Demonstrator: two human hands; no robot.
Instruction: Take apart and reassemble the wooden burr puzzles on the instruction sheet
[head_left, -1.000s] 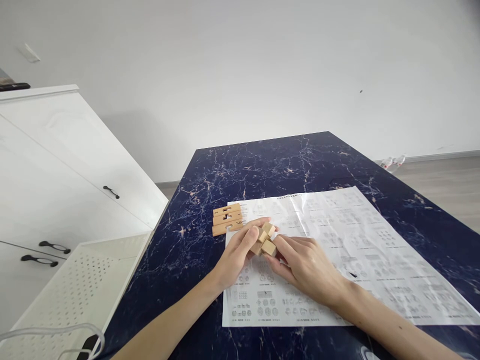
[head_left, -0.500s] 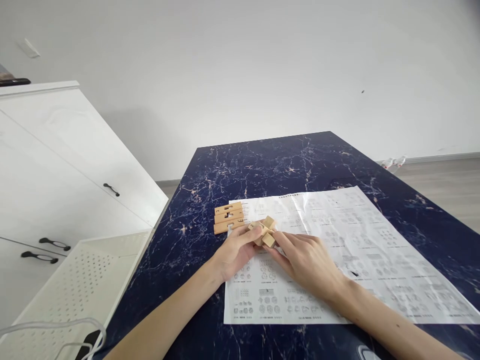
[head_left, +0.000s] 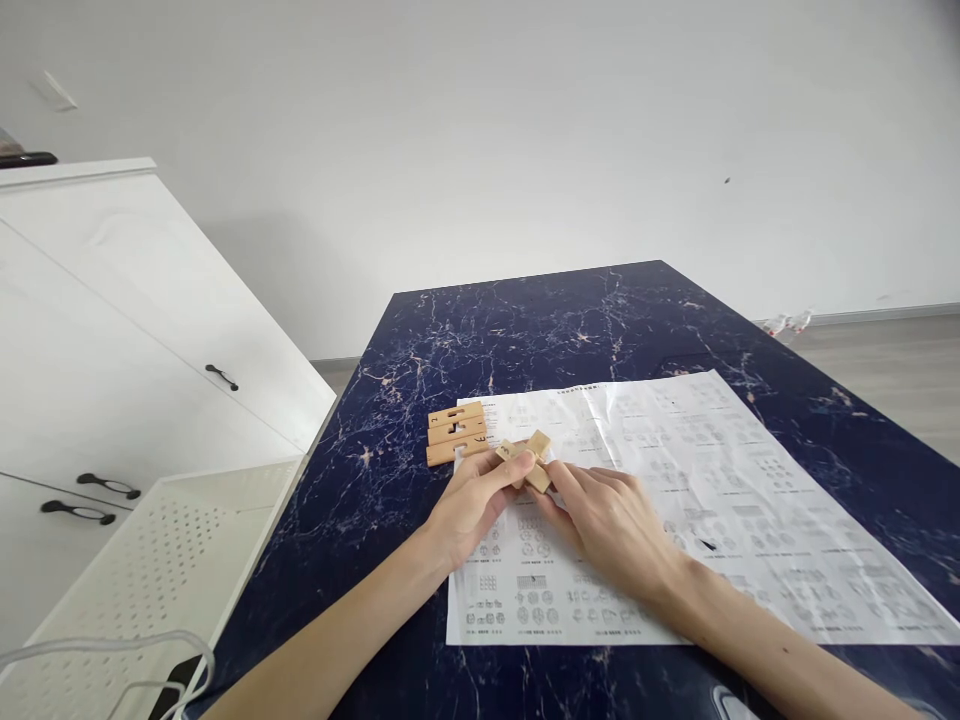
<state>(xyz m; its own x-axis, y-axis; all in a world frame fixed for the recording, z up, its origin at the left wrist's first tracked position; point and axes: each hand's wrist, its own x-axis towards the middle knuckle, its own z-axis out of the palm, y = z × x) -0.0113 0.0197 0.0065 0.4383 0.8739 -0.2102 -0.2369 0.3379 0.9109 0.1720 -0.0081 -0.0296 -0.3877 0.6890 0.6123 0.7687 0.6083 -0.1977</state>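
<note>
I have both hands on one wooden block assembly [head_left: 540,440]: my left grip [head_left: 480,500] is closed on its left side, thumb pressed over the top, and my right grip [head_left: 604,510] pinches its right side between thumb and fingers. Square block ends jut out between the two grips, and a dark mark shows beside my left thumb. Just beyond my left grip, slightly to its left, three slotted wooden bars [head_left: 442,435] lie side by side with handwritten marks, their right ends over a printed sheet [head_left: 697,490]. That creased sheet spreads beneath my grips and far to their right, on the dark blue veined desk [head_left: 510,330]. Well left of my grips stands a white cabinet [head_left: 150,290].
</note>
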